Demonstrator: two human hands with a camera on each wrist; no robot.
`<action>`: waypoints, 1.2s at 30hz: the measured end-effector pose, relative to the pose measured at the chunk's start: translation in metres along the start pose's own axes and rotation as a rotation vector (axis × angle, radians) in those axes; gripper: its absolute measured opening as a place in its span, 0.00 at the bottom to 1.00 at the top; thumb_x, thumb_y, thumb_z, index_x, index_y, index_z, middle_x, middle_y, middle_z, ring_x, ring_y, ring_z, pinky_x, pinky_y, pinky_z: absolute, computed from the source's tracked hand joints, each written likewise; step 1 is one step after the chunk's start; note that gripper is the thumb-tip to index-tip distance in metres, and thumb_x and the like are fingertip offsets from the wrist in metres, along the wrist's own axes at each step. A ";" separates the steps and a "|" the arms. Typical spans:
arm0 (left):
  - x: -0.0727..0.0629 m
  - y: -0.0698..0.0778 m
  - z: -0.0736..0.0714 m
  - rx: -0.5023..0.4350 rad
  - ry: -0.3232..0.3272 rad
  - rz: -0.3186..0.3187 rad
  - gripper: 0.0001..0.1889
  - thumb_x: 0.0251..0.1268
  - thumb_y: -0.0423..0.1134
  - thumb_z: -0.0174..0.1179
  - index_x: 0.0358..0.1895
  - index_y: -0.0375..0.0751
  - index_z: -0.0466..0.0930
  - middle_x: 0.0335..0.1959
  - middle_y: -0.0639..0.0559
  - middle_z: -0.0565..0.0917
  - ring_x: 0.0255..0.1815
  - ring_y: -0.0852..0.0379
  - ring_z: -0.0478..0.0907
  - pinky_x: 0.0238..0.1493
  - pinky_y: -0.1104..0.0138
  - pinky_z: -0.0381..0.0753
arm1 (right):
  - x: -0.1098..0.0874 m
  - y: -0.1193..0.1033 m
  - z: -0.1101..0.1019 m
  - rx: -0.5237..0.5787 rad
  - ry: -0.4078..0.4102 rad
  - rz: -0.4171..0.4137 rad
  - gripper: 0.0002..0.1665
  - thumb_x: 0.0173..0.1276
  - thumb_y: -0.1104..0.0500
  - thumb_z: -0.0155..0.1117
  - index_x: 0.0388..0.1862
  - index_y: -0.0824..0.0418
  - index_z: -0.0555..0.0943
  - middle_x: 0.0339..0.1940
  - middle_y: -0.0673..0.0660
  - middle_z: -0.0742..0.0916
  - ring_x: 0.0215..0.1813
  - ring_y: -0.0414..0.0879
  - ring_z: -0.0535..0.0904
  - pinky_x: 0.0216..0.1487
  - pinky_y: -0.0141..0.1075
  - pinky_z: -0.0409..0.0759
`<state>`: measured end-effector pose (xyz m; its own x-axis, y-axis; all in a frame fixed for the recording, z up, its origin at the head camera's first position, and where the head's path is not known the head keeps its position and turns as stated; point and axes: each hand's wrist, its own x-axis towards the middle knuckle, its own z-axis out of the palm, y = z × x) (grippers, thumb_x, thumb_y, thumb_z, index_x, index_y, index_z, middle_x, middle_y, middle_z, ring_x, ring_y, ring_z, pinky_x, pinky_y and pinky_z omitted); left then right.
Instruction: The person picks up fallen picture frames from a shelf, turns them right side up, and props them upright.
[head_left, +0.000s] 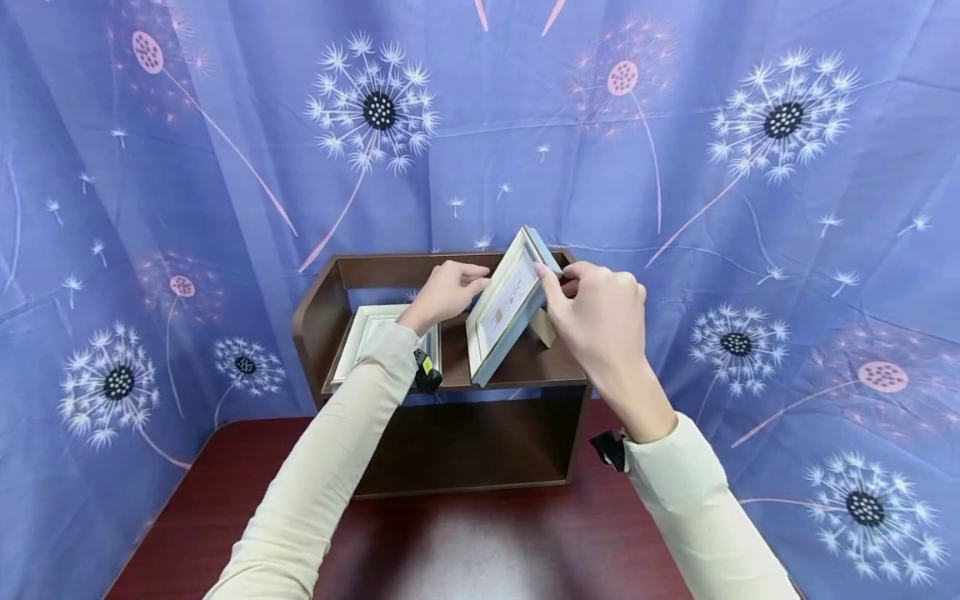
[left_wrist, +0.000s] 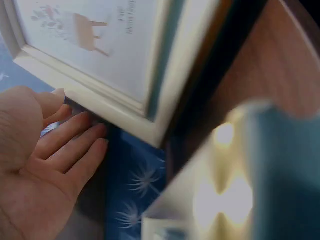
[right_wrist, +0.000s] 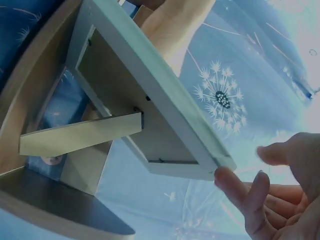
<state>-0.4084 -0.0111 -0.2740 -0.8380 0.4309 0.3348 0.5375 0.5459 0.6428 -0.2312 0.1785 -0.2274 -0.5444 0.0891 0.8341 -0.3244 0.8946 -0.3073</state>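
Note:
A pale picture frame (head_left: 510,300) with a chair-and-plant print stands tilted on the shelf's upper board, facing left. Its back and fold-out stand (right_wrist: 82,134) show in the right wrist view. My right hand (head_left: 603,317) is at the upper corner: one fingertip touches the back there, while the thumb is apart from the frame in the right wrist view. My left hand (head_left: 447,292) is by the opposite side, fingers loosely extended; in the left wrist view its fingertips (left_wrist: 100,132) lie close to the frame's edge, holding nothing.
A second white frame (head_left: 363,321) lies on the left of the dark brown shelf (head_left: 318,321), under my left forearm. The shelf has raised sides and a back rail, and stands on a reddish table (head_left: 247,467). Blue dandelion-patterned curtains (head_left: 480,125) hang behind and on both sides.

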 end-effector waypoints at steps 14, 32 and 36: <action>-0.004 -0.009 0.003 0.027 0.004 -0.051 0.16 0.80 0.41 0.59 0.59 0.38 0.87 0.57 0.40 0.90 0.63 0.46 0.87 0.67 0.56 0.84 | 0.025 0.016 -0.001 0.014 -0.084 0.127 0.18 0.68 0.52 0.73 0.33 0.67 0.93 0.30 0.63 0.93 0.37 0.64 0.90 0.43 0.58 0.84; -0.028 -0.006 -0.016 -0.245 -0.053 -0.237 0.18 0.74 0.33 0.64 0.62 0.29 0.81 0.55 0.31 0.87 0.51 0.41 0.91 0.55 0.58 0.91 | 0.069 0.053 0.019 0.035 -0.269 0.285 0.17 0.68 0.53 0.67 0.42 0.64 0.93 0.40 0.64 0.94 0.48 0.62 0.90 0.50 0.54 0.87; -0.034 -0.002 -0.015 -0.340 -0.067 -0.255 0.22 0.72 0.31 0.64 0.66 0.25 0.77 0.57 0.29 0.86 0.50 0.40 0.90 0.52 0.59 0.92 | 0.076 0.065 0.028 0.053 -0.294 0.261 0.18 0.68 0.55 0.63 0.45 0.65 0.92 0.42 0.65 0.94 0.49 0.60 0.90 0.52 0.53 0.87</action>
<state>-0.3827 -0.0378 -0.2761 -0.9260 0.3649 0.0971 0.2426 0.3779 0.8935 -0.3156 0.2313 -0.1966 -0.8097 0.1748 0.5603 -0.1806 0.8340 -0.5213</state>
